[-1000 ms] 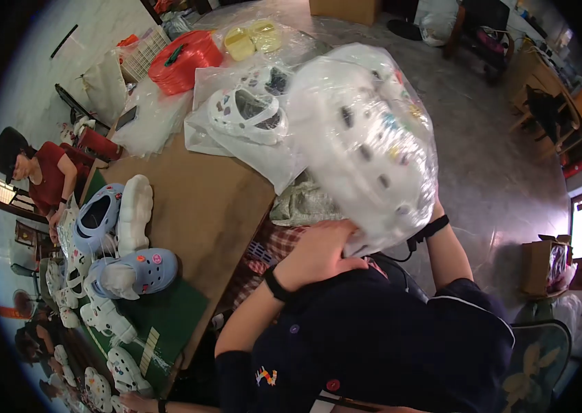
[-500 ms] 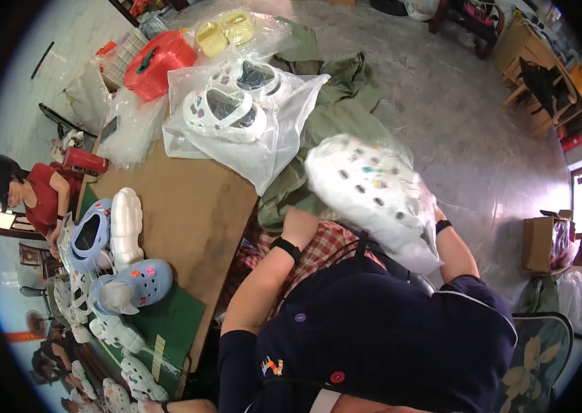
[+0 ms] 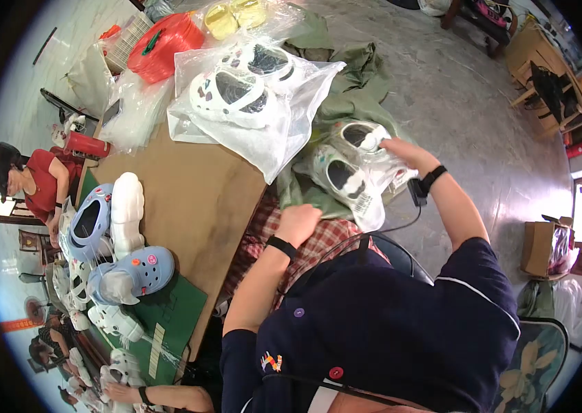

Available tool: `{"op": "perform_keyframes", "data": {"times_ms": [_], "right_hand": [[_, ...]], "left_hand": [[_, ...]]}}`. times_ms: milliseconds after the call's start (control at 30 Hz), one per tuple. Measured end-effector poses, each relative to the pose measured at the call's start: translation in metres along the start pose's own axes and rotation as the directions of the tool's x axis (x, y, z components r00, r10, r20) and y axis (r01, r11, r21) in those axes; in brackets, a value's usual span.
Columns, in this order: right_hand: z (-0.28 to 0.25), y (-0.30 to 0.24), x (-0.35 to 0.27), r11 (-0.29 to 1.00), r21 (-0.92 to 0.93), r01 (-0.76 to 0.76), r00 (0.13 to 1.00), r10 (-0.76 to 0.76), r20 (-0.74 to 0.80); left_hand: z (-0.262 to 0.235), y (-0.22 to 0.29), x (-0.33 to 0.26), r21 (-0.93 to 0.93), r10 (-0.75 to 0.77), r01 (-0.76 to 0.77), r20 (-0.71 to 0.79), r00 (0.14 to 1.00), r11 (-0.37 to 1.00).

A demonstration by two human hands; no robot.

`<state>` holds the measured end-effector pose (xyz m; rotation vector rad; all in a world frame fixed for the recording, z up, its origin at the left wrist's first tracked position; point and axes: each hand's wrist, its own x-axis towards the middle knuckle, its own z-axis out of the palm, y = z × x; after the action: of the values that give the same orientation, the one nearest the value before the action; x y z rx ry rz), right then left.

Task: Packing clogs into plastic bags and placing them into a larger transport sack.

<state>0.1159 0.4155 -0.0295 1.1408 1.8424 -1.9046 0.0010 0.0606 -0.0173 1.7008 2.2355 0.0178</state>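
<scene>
Shows, far left of the frosted bag [image 3: 273, 148], a co-worker [image 3: 46, 175] in a dark cap and red top. Below the frosted bag on that same side, shows white clogs [image 3: 115, 323] heaped along the surface [image 3: 194, 193], with another person's hand [image 3: 122, 392] at the lowest ones. Nearer to the frosted bag, at its lower left, shows two blue clogs [image 3: 143, 268] (the lower one with round charms) and a thick-soled white clog [image 3: 128, 213], close to a green mat [image 3: 191, 303]. Just up and left of the frosted bag, shows a red roll [image 3: 165, 48]. Inside the frosted bag, shows two charm-studded white clogs with dark insides.

Below the frosted bag, rests the left hand [image 3: 299, 224] by a red checked cloth [image 3: 332, 237], fingers turned under; cannot tell if gripping anything. Right of and below the frosted bag, shows the wrapped clogs [image 3: 349, 165], a pair in clear plastic, lying against green fabric [image 3: 356, 107]. Pinches the farther clog through the plastic with the bent fingers of the right hand [image 3: 408, 155]. Well right of the frosted bag, shows a cardboard box [image 3: 538, 249].
</scene>
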Motion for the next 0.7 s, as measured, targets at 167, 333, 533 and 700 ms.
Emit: {"op": "perform_keyframes", "data": {"times_ms": [167,333,533,700], "right_hand": [[0.017,-0.095,0.017,0.740,-0.614,0.275,0.933,-0.051,0.356],[0.122,-0.150,0.024,0.231,-0.879,0.416,0.908,-0.053,0.416],[0.160,-0.045,0.121,0.512,-0.825,0.239,0.904,-0.428,-0.004],[0.082,-0.050,0.111,0.858,-0.465,0.217,0.976,-0.188,0.109]], "left_hand": [[-0.058,0.022,-0.007,-0.070,0.063,-0.090,-0.317,0.946,0.993],[-0.067,0.011,-0.018,-0.077,-0.009,-0.024,-0.403,0.915,0.997],[-0.069,0.016,-0.019,-0.098,-0.062,0.009,-0.555,0.829,0.995],[-0.062,0.005,-0.023,-0.104,-0.015,-0.050,-0.549,0.836,0.993]]}}
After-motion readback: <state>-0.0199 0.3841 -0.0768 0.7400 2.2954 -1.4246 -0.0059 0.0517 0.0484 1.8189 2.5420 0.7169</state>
